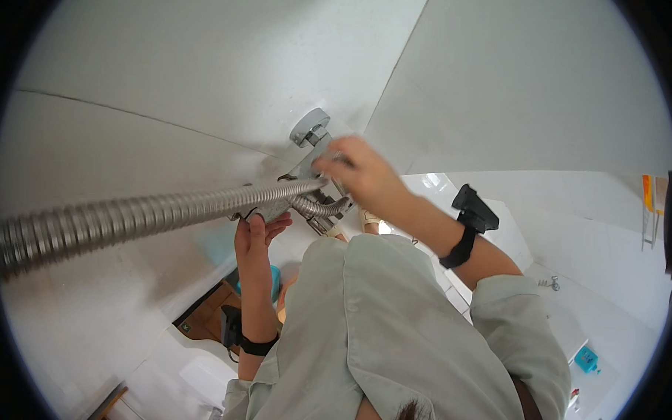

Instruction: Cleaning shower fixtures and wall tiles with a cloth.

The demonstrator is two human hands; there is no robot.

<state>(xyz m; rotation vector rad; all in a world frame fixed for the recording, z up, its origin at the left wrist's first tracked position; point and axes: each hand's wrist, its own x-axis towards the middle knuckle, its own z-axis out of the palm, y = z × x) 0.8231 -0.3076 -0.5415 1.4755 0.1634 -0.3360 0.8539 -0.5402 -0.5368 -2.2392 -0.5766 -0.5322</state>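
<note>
A chrome shower mixer valve (310,163) is fixed to the tiled wall by a round flange (310,127). My left hand (260,229) holds the valve's lower left end from beneath, thumb at its side. At the valve's upper right part is my right hand (351,169), blurred, its fingers bent; whether it grips anything is unclear. A ribbed metal shower hose (147,214) runs from the left edge across the valve, close to the camera. Below it a curved piece of metal hose (319,206) and a chrome fitting (320,225) show between the hands.
Tiled walls meet in a corner above the valve. A blue bottle (586,359) stands at the lower right, and an orange-and-metal object (651,204) hangs at the far right. A white washbasin (205,375) lies at the lower left. Black straps with devices are on both wrists.
</note>
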